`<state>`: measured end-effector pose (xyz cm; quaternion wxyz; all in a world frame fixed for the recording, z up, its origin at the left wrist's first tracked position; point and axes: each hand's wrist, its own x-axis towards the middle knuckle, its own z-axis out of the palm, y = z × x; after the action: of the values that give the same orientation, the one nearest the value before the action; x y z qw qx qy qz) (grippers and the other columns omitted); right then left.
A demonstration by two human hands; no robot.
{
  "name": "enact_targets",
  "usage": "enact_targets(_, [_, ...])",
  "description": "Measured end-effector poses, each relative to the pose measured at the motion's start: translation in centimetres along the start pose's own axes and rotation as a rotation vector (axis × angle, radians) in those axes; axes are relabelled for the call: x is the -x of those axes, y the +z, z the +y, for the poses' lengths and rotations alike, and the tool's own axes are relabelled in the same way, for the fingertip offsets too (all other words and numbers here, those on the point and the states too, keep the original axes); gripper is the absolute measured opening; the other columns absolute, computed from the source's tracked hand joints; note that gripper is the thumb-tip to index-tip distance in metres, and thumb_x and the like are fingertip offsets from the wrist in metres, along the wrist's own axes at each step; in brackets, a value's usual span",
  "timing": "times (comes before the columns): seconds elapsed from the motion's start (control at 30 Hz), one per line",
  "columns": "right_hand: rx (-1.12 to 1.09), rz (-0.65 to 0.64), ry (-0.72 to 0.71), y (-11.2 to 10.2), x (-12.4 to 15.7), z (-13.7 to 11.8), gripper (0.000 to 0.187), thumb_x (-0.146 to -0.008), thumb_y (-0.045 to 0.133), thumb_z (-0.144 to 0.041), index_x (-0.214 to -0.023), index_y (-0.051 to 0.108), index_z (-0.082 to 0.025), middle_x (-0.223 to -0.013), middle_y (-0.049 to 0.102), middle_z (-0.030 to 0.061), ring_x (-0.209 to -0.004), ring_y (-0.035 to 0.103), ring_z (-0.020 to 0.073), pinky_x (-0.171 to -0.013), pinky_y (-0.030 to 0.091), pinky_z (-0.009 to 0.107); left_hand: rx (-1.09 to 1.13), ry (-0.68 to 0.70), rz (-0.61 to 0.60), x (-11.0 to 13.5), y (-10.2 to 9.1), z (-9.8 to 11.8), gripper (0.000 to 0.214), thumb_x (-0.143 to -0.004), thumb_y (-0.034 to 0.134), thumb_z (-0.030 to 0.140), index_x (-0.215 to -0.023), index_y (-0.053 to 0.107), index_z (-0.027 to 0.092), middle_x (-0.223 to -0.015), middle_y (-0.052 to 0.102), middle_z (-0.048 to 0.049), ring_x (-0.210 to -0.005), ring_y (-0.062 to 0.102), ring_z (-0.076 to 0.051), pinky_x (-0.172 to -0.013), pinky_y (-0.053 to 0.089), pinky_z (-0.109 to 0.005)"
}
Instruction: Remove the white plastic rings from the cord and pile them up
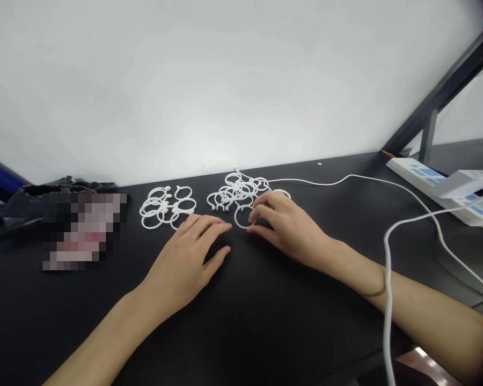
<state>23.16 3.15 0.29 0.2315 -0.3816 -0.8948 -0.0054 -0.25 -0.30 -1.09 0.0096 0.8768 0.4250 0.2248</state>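
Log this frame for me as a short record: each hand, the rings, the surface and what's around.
left hand: open, palm down, partly hiding the left ring group; contact unclear
right hand: fingertips at the right edge of a white ring; grip unclear
ring layout: left ring group and middle ring pile, overlapping within each
surface: black tabletop
right side: white power strip, thick white cable
left side: black plastic bag
behind: white wall

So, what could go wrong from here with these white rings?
The overlapping thin white rings in the middle pile have small tabs that might catch, so lifting one could drag others.
The thick white cable crosses in front of the right forearm and might snag if that arm moves.
The left hand partly covers the left ring cluster and could nudge it.
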Motion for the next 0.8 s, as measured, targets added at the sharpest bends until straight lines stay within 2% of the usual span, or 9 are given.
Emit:
enact_targets(0.13, [-0.127,-0.032,-0.154,-0.1,0.1,-1.2,0.014,-0.092,0.061,-0.029,-0.099,0.064,-0.016,-0.109,0.059,0.0111,-0.097,0.057,0.0211,-0.086,0.052,0.036,-0.023,-0.001,0.053,0.1,0.1,0.1,0.046,-0.094,0.055,0.035,-0.136,0.045,0.017,-0.125,0.058,-0.0088,-0.115,0.052,-0.025,-0.099,0.046,-0.043])
enact_targets(0.23, [-0.171,-0.057,-0.207,0.0,0.2,-1.9,0.018,-0.094,0.059,-0.032,-0.099,0.064,-0.016,-0.106,0.061,0.0112,-0.094,0.059,0.0199,-0.084,0.053,0.035,-0.002,0.063,0.034,0.2,0.3,0.1,0.047,-0.092,0.060,0.037,-0.133,0.047,0.016,-0.114,0.063,-0.0072,-0.106,0.055,-0.024,-0.093,0.048,-0.041])
enact_targets(0.33, [-0.244,-0.061,-0.200,0.2,0.3,-2.1,0.022,-0.094,0.059,-0.032,-0.108,0.061,-0.015,-0.105,0.061,0.0110,-0.094,0.060,0.0194,-0.082,0.054,0.033,0.043,0.100,0.022,0.2,0.3,0.2,0.035,-0.092,0.061,0.032,-0.123,0.053,0.017,-0.101,0.066,-0.0045,-0.097,0.056,-0.022,-0.085,0.049,-0.037])
enact_targets(0.43, [-0.341,-0.046,-0.138,0.3,0.5,-2.0,0.029,-0.092,0.063,-0.030,-0.116,0.056,-0.016,-0.103,0.063,0.0087,-0.092,0.061,0.0181,-0.079,0.054,0.030,0.072,0.082,0.044,0.2,0.2,0.2,0.031,-0.091,0.061,0.030,-0.118,0.056,0.016,-0.101,0.066,-0.0051,-0.094,0.057,-0.021,-0.083,0.049,-0.037])
enact_targets(0.53, [-0.409,-0.027,-0.079,0.4,0.5,-2.0,0.020,-0.091,0.065,-0.029,-0.105,0.058,-0.017,-0.095,0.065,0.0047,-0.085,0.062,0.0152,-0.074,0.052,0.026,0.087,0.100,0.052,0.1,0.1,0.2,0.034,-0.089,0.064,0.028,-0.120,0.055,0.016,-0.104,0.066,-0.0052,-0.095,0.057,-0.021,-0.085,0.049,-0.037])
enact_targets(0.63, [-0.474,-0.013,-0.077,0.3,0.5,-2.1,0.009,-0.091,0.064,-0.025,-0.091,0.058,-0.018,-0.088,0.064,0.0017,-0.079,0.061,0.0121,-0.071,0.050,0.023,0.112,0.139,0.052,0.1,0.1,0.2,0.037,-0.088,0.067,0.023,-0.122,0.053,0.017,-0.106,0.066,-0.0041,-0.098,0.056,-0.020,-0.087,0.049,-0.035])
enact_targets(0.8, [-0.558,-0.032,-0.112,0.0,0.4,-2.1,0.011,-0.091,0.063,-0.016,-0.084,0.056,-0.019,-0.084,0.065,-0.0009,-0.076,0.060,0.0094,-0.069,0.047,0.019,0.121,0.200,0.060,0.1,0.0,0.2,0.037,-0.088,0.067,0.020,-0.122,0.052,0.019,-0.106,0.066,-0.0038,-0.097,0.055,-0.019,-0.087,0.048,-0.034])
